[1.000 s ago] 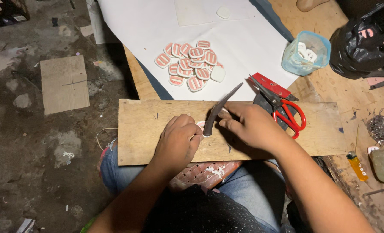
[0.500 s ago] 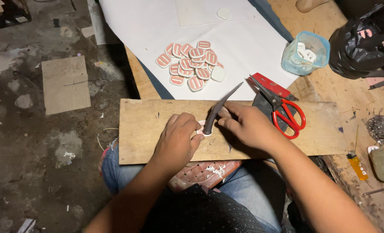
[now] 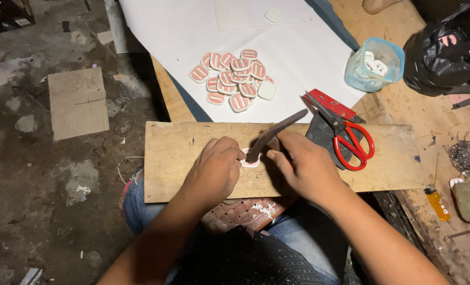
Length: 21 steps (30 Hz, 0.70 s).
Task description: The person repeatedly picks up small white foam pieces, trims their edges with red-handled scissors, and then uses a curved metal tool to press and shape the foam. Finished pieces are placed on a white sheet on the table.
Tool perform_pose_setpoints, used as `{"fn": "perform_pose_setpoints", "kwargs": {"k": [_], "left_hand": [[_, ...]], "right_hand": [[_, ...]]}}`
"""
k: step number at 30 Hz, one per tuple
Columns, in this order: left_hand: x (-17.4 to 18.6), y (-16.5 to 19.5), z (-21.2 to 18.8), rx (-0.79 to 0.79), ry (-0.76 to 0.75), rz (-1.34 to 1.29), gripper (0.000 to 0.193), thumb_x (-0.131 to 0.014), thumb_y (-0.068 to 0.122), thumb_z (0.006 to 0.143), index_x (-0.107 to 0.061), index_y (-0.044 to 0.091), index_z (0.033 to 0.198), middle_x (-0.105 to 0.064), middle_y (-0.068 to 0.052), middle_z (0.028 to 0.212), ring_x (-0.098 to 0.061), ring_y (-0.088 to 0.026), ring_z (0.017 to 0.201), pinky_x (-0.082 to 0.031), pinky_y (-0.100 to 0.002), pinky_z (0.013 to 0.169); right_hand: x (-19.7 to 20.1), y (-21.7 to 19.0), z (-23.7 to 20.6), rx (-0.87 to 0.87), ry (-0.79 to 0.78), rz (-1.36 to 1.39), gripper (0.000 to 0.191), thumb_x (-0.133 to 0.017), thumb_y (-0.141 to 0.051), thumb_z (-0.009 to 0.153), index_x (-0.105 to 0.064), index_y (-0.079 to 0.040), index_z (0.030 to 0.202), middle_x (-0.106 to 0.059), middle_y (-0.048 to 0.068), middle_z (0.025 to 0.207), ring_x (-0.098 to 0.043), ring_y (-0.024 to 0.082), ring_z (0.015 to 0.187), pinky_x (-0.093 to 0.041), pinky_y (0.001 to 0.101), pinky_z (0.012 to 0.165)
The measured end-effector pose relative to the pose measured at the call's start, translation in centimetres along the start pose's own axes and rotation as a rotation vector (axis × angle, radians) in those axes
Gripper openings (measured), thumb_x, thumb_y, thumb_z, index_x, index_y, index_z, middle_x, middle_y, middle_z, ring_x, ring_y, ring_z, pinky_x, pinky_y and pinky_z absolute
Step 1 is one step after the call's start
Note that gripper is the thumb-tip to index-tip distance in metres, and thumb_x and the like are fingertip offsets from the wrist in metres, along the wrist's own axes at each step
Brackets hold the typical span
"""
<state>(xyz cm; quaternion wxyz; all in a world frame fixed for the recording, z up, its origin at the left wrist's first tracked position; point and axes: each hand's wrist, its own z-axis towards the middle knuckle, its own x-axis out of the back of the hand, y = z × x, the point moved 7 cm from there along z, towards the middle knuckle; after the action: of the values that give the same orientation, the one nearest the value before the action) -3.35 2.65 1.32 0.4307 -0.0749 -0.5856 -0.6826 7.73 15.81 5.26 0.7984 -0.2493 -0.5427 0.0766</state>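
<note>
We press our left hand (image 3: 214,171) down on a small pink-and-white piece (image 3: 249,160) lying on the wooden board (image 3: 177,158) across our lap, fingers curled over it. Our right hand (image 3: 303,166) is closed around a dark blade (image 3: 274,134), its tip seemingly touching the piece. Red scissors (image 3: 351,140) lie just beside that hand.

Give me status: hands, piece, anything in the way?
Left hand pins pink-white piece on board. Right hand holds blade on it. Red scissors beside, apart.
</note>
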Motion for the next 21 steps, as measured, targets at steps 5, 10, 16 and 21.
{"fn": "perform_pose_setpoints", "kwargs": {"k": [5,10,16,21], "left_hand": [[-0.2,-0.3,0.0,0.045,0.015,-0.009,0.015,-0.06,-0.001,0.082,-0.069,0.0,0.095,-0.063,-0.013,0.102,-0.058,-0.033,0.101,-0.047,-0.043,0.094],[0.0,0.2,-0.2,0.013,0.044,0.008,0.014,-0.061,-0.001,0.081,-0.068,0.0,0.093,-0.064,-0.012,0.104,-0.059,-0.033,0.1,-0.048,-0.042,0.093],[0.5,1.3,-0.5,-0.07,0.099,0.044,0.014,-0.07,0.008,0.081,-0.069,0.003,0.093,-0.067,-0.01,0.11,-0.06,-0.031,0.1,-0.049,-0.041,0.09],[-0.3,1.4,-0.4,0.0,0.069,0.106,0.017,-0.075,0.014,0.081,-0.071,0.005,0.094,-0.067,-0.006,0.102,-0.06,-0.029,0.095,-0.05,-0.041,0.087]], "right_hand": [[-0.8,-0.6,-1.5,-0.005,-0.063,-0.014,0.028,-0.072,-0.021,0.089,-0.067,-0.005,0.111,-0.069,0.014,0.096,-0.068,0.037,0.087,-0.053,0.0435,0.07],[0.1,-0.7,-2.3,-0.028,0.078,-0.023,0.023,-0.075,-0.019,0.09,-0.07,-0.004,0.106,-0.069,0.014,0.097,-0.069,0.034,0.084,-0.054,0.0407,0.071],[0.1,0.5,-3.7,-0.158,0.061,0.053,0.028,-0.075,-0.017,0.089,-0.071,-0.004,0.113,-0.072,0.016,0.105,-0.071,0.034,0.09,-0.055,0.0381,0.076],[0.4,-0.2,-4.6,-0.071,0.126,0.14,0.038,-0.07,-0.012,0.092,-0.066,-0.002,0.128,-0.071,0.017,0.121,-0.071,0.033,0.105,-0.054,0.0387,0.088]]}}
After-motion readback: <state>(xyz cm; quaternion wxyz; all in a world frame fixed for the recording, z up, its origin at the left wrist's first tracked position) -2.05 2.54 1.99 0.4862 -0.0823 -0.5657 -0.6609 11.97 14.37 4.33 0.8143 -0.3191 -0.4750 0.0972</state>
